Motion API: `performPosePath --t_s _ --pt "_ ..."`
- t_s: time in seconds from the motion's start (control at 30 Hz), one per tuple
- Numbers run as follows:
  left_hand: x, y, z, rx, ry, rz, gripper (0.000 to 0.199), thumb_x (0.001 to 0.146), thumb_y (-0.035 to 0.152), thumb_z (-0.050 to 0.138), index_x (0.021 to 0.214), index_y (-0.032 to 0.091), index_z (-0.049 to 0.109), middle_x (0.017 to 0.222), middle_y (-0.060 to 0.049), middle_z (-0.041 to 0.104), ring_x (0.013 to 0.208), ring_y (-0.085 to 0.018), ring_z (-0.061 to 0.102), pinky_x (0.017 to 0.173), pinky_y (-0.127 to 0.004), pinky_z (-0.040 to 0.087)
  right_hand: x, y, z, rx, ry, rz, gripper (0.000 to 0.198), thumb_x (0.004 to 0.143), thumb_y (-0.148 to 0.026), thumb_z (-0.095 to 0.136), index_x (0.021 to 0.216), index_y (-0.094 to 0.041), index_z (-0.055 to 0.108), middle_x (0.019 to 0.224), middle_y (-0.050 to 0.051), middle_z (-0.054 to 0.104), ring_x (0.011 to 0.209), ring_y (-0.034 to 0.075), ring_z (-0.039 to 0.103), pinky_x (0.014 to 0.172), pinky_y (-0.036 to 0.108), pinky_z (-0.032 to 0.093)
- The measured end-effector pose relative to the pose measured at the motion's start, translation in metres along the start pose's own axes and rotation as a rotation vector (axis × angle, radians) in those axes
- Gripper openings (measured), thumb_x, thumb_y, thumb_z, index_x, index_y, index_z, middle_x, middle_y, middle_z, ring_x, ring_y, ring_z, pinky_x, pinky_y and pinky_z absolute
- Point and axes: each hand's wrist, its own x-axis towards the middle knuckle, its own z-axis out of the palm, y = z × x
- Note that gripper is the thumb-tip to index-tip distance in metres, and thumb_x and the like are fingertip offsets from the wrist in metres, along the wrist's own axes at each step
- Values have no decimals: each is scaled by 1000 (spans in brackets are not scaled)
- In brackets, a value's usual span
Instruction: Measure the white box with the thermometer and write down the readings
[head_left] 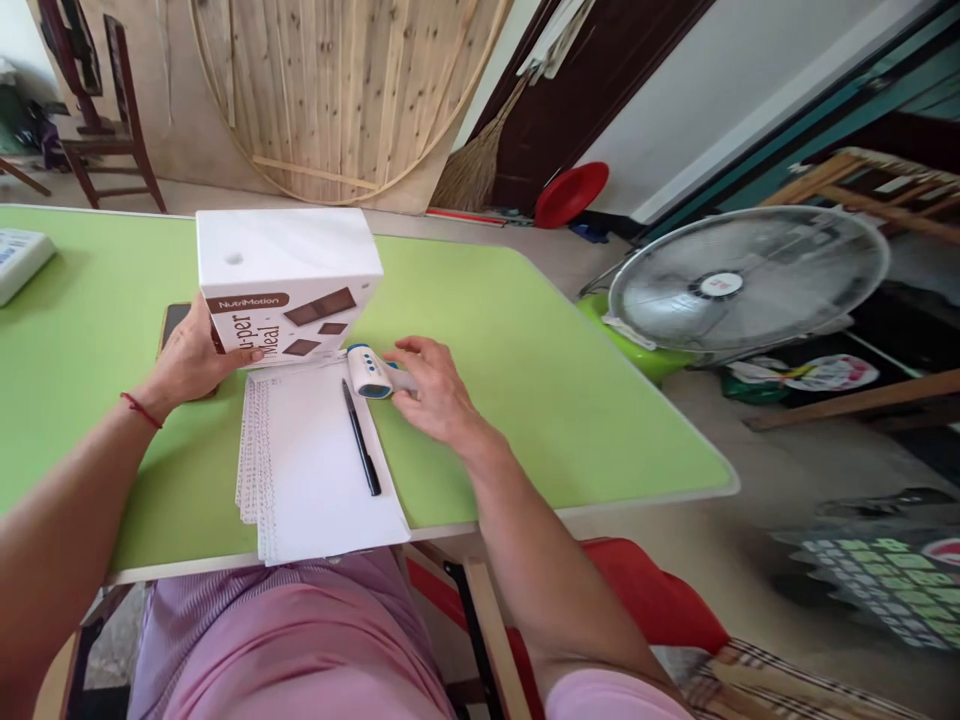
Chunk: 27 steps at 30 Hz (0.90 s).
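Observation:
My left hand (196, 352) grips the lower left corner of a white box (289, 240), its thumb across the printed front. The box stands upright on the table and shows brown "NutriMotion" lettering and chocolate-bar pictures. Just right of it, my right hand (439, 390) has thumb and fingers around the handle of a white and blue infrared thermometer (370, 372). The handle points right, into the hand, and the small screen faces me. Below the box lies a stack of paper sheets (315, 470), the left edges covered with writing. A black pen (361, 438) rests on the top sheet.
A dark phone-like object (174, 318) lies partly hidden behind my left hand on the green table (540, 400). At the far left is a white device (21, 262). A fan (739, 280) stands beyond the table's right edge, and a red chair (645, 590) is below right.

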Motion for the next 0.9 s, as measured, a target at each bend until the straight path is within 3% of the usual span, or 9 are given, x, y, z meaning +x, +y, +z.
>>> performPosePath --t_s 0.1,0.2,0.3,0.4,0.53,0.7,0.8,0.9 --pt "2 3 6 96 22 13 49 81 40 71 124 20 61 131 -12 67 129 -36 58 110 -49 47 -3 -20 -3 127 79 -87 24 85 -14 56 103 -20 71 96 10 71 83 22 67 74 36 58" --pt "1 8 8 143 -10 -34 47 85 34 69 129 21 58 127 -11 67 120 -34 64 105 -46 52 -7 -42 -4 180 -53 -185 13 91 -22 59 97 -19 71 75 4 70 60 15 61 58 28 50" --pt "-2 15 6 259 5 -146 60 86 33 70 139 17 49 132 -15 62 115 -35 65 101 -48 53 -10 -55 0 35 -169 -179 19 91 -21 60 105 -17 72 80 7 73 65 18 64 60 29 48" --pt "-6 24 5 434 5 -273 64 86 38 73 138 11 48 135 -21 56 116 -39 61 97 -52 54 -11 -55 3 1 -217 -172 40 87 -12 54 123 -17 70 88 8 74 68 19 64 62 31 49" --pt "-12 34 8 593 -107 -260 46 83 49 77 107 13 64 122 -19 58 117 -39 58 100 -50 50 -5 -52 -5 301 -208 -242 43 92 -12 46 127 -21 68 86 5 68 70 17 62 69 32 53" --pt "-15 37 13 711 -218 -243 53 76 62 77 94 13 67 117 -19 55 118 -42 53 99 -52 46 17 -66 -23 764 -234 -168 41 92 -26 58 133 -25 56 99 5 63 88 17 63 83 35 55" --pt "-15 36 13 716 -252 -249 58 73 66 76 96 13 68 117 -19 55 118 -42 53 99 -52 45 31 -85 -15 942 -224 -76 42 83 -43 77 116 -26 57 85 -1 57 77 14 58 75 31 53" --pt "-14 35 13 720 -257 -243 62 71 68 75 98 13 67 118 -19 54 118 -42 52 99 -53 45 37 -101 10 1072 -282 40 36 93 -59 58 96 -23 61 69 -4 51 62 12 52 62 29 48"
